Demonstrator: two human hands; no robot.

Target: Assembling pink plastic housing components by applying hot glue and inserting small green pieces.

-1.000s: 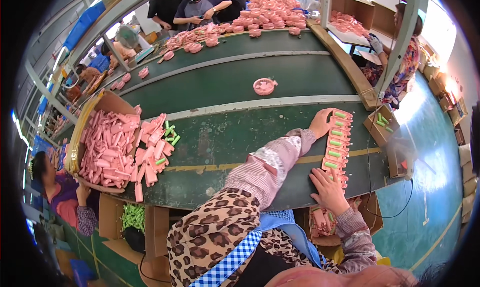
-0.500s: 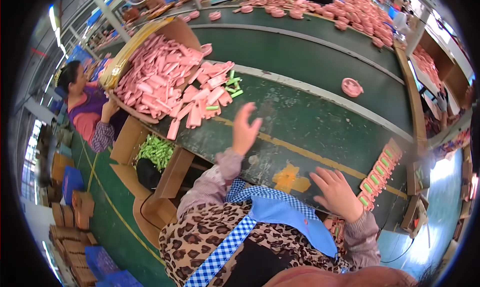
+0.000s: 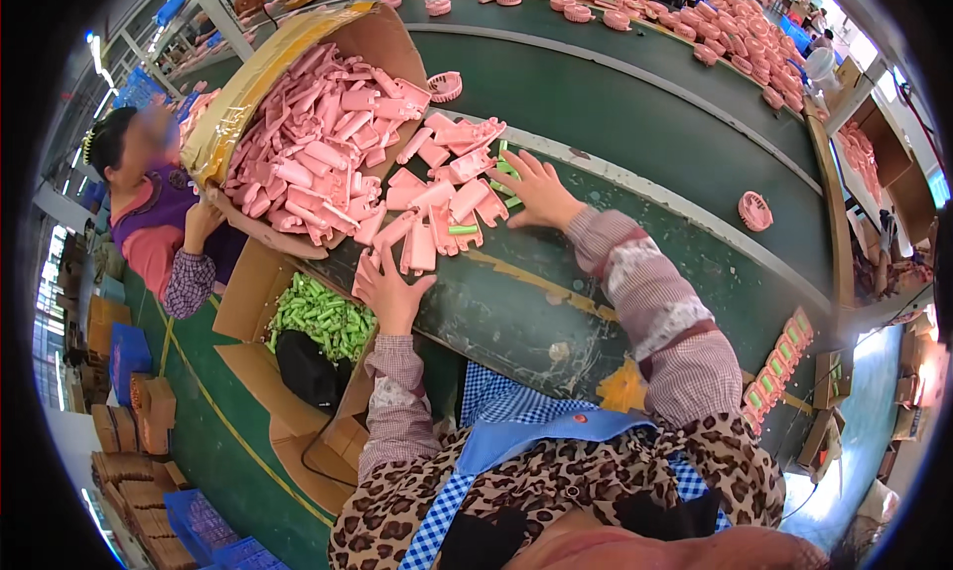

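Observation:
My left hand (image 3: pixel 393 290) reaches to the near edge of a loose heap of pink plastic casings (image 3: pixel 437 195), its fingers spread. The fingertips are beside or on the nearest casing; contact is unclear. My right hand (image 3: pixel 544 193) is open at the heap's right side. Its fingertips are at several small green cylindrical pieces (image 3: pixel 507 169), partly covering them. One green piece (image 3: pixel 463 229) lies among the casings. Behind the heap, a tipped cardboard box (image 3: pixel 223 123) spills many more pink casings (image 3: pixel 318 143) onto the green worktop (image 3: pixel 476 307).
A row of pink casings with green pieces (image 3: pixel 779 361) lies at the right. Below the worktop, a carton (image 3: pixel 243 287) holds green pieces (image 3: pixel 323 317) and something black (image 3: pixel 303 366). A co-worker (image 3: pixel 149 208) grips the tipped box. A round pink part (image 3: pixel 754 211) sits on the belt.
Both my hands have moved left to the pink heap, the right one crossing the worktop to the green pieces. The view has shifted, and the round pink part appears farther right.

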